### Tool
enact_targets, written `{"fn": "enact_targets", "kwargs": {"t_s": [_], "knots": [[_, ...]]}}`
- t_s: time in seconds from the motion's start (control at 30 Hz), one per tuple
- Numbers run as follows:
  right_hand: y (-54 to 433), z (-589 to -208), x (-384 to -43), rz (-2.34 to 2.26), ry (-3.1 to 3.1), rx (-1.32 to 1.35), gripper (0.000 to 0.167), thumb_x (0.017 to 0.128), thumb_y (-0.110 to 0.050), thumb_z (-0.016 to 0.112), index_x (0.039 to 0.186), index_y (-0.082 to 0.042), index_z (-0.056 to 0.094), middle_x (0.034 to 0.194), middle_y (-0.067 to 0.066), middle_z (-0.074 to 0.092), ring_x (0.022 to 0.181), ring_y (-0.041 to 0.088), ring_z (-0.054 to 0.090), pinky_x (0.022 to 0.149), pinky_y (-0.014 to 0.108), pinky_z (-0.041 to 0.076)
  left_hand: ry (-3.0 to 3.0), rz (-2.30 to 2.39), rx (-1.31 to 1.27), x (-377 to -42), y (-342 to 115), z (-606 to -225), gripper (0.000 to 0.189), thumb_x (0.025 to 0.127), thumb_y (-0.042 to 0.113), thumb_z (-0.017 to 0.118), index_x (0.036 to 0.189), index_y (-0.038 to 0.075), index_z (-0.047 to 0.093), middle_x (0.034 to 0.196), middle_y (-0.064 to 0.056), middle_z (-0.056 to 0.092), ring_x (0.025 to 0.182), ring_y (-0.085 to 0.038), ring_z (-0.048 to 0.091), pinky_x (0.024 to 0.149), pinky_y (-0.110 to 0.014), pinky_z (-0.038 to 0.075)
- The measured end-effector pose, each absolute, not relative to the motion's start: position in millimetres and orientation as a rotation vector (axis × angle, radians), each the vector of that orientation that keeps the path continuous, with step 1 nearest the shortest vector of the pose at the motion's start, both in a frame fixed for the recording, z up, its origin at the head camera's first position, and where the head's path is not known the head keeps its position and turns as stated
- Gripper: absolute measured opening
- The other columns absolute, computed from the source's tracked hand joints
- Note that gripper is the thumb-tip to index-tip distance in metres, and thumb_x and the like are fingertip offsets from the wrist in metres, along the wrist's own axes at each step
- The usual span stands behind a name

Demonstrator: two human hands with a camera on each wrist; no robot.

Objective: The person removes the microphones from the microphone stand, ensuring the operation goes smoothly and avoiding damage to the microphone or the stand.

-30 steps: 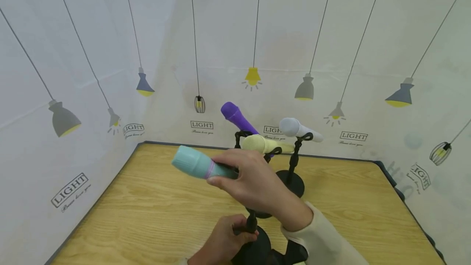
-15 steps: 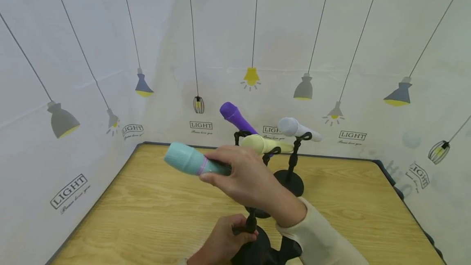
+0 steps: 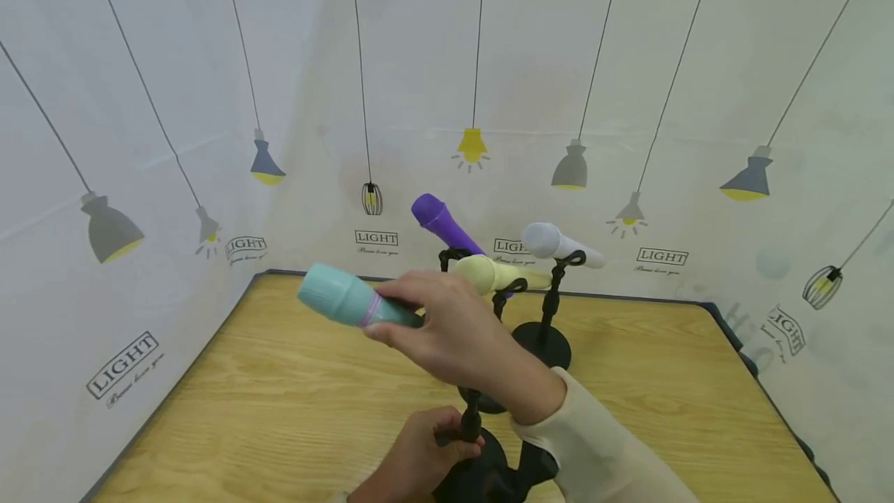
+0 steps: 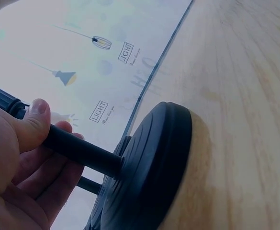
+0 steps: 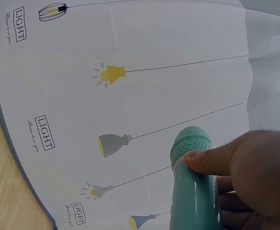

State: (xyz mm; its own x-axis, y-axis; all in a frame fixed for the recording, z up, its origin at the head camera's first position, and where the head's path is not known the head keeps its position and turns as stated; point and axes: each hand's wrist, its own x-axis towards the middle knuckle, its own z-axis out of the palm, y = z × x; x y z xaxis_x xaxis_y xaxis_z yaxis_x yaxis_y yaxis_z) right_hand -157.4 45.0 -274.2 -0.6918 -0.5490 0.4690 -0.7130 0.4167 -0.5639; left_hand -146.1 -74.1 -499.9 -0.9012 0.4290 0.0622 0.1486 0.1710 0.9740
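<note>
In the head view a teal microphone [image 3: 335,295] with a lilac ring is tilted, head up to the left. My right hand [image 3: 464,328] grips its handle; the right wrist view shows the thumb on the ring of the microphone [image 5: 195,187]. Lower down, my left hand [image 3: 426,445] grips the upright post of a black microphone stand [image 3: 471,418]. From the left wrist, thumb and fingers are round the post [image 4: 84,153] above the round base [image 4: 151,163], which sits on the table. The right hand and arm partly hide the stand's upper part in the head view.
Behind my hands, a purple microphone [image 3: 447,223], a pale yellow microphone [image 3: 492,274] and a white microphone [image 3: 559,243] rest in black stands. A black piece [image 3: 536,463] lies beside the near stand. A lamp-printed sheet [image 3: 314,99] surrounds the wooden table [image 3: 265,379].
My right hand has moved left and slightly up with the teal microphone. The left hand keeps its grip on the stand. The whole head view has shifted slightly.
</note>
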Motion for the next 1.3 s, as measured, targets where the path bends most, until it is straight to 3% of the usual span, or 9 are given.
{"fn": "enact_targets", "kwargs": {"t_s": [0.67, 0.9, 1.1, 1.3], "knots": [[36, -267, -161, 1.079, -2.423, 1.179, 0.037, 0.098, -0.021, 0.082, 0.13, -0.003, 0.076, 0.121, 0.008, 0.081, 0.1, 0.015, 0.074, 0.083, 0.021, 0.058, 2.241, 1.746, 0.542, -149, -77, -502, 0.004, 0.096, 0.012, 0.082, 0.098, 0.012, 0.079, 0.1, 0.0, 0.083, 0.094, -0.005, 0.076, 0.09, -0.021, 0.059], [30, -257, -157, 1.066, -2.365, 1.241, 0.038, 0.099, -0.022, 0.081, 0.131, -0.004, 0.076, 0.119, 0.006, 0.081, 0.1, 0.013, 0.073, 0.084, 0.021, 0.057, 2.204, 1.775, 0.581, -149, -76, -502, 0.005, 0.096, 0.009, 0.081, 0.1, 0.007, 0.079, 0.101, -0.005, 0.083, 0.092, -0.005, 0.076, 0.089, -0.021, 0.059], [36, -251, -149, 1.019, -2.335, 1.245, 0.04, 0.097, -0.022, 0.083, 0.132, -0.004, 0.076, 0.123, 0.006, 0.08, 0.108, 0.015, 0.075, 0.09, 0.025, 0.06, 2.192, 1.766, 0.575, -151, -75, -502, 0.005, 0.097, 0.011, 0.081, 0.101, 0.009, 0.08, 0.101, -0.003, 0.083, 0.095, -0.005, 0.076, 0.091, -0.022, 0.058], [47, -255, -148, 0.998, -2.373, 1.226, 0.041, 0.097, -0.02, 0.083, 0.133, -0.003, 0.075, 0.126, 0.008, 0.079, 0.107, 0.016, 0.074, 0.086, 0.023, 0.06, 2.202, 1.775, 0.596, -149, -76, -504, 0.006, 0.097, 0.013, 0.081, 0.102, 0.01, 0.079, 0.103, -0.002, 0.082, 0.097, -0.005, 0.076, 0.091, -0.019, 0.057]]}}
